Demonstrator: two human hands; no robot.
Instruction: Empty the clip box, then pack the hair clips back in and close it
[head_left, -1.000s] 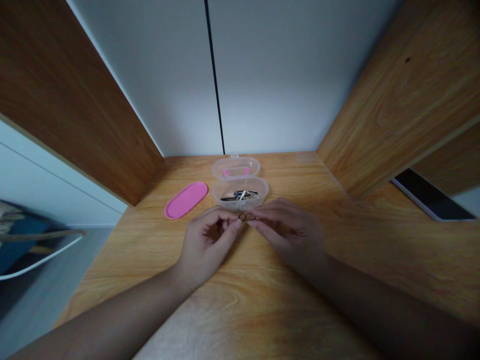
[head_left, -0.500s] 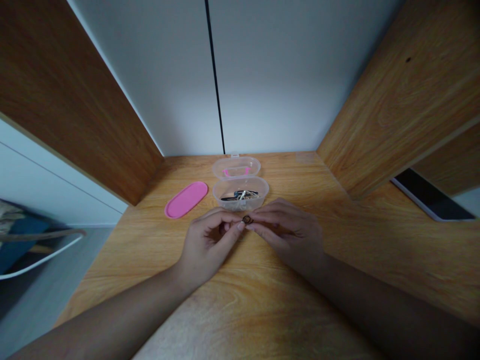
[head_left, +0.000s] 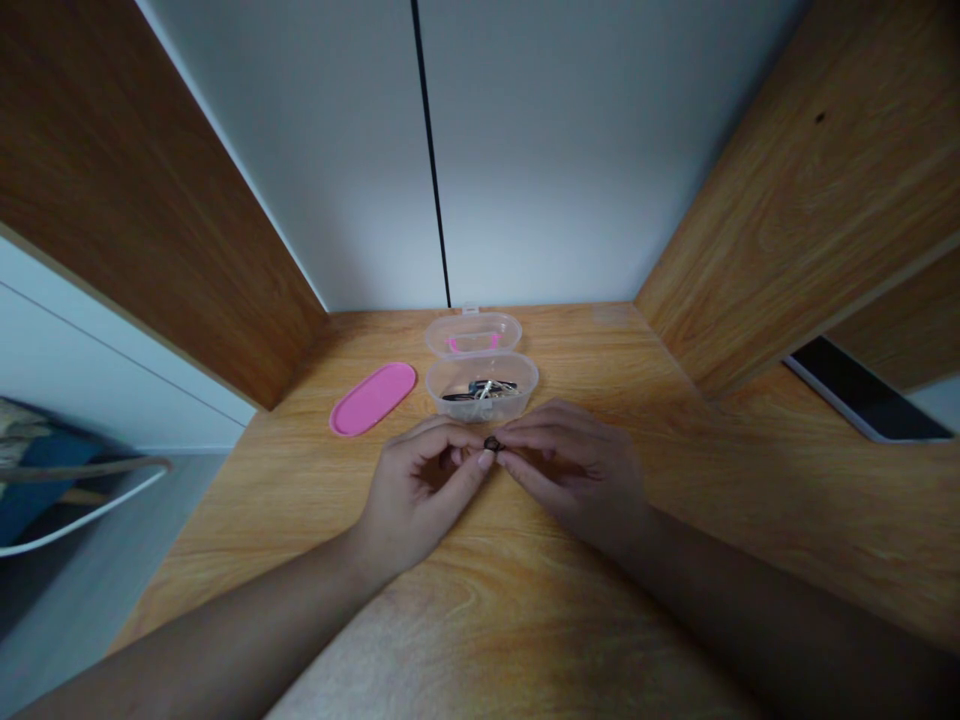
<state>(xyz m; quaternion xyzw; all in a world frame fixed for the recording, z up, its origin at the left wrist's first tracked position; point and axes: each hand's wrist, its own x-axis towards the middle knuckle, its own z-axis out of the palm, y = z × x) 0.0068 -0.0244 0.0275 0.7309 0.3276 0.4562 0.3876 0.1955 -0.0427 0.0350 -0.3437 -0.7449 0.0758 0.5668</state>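
Between the fingertips of both hands is a small dark loop (head_left: 492,445), perhaps a hair tie; its exact kind is too small to make out. My left hand (head_left: 420,485) pinches it from the left with thumb and index finger. From the right, my right hand (head_left: 581,465) pinches it the same way, thumb below and fingers above. Just beyond my fingertips stands an open clear plastic box (head_left: 442,375). Inside lie dark and light-coloured hair clips (head_left: 487,390), piled together.
The box's clear lid (head_left: 471,325), with a pink handle (head_left: 496,342), is folded back toward the white wall panel. Left of the box lies a pink oval tray (head_left: 373,398). A dark flat device (head_left: 862,390) rests at the right by the wooden partition (head_left: 810,210).
The dark loop has turned or been squeezed in my fingertips and looks less like an open ring now. Both hands have barely shifted; the box and tray stay put.
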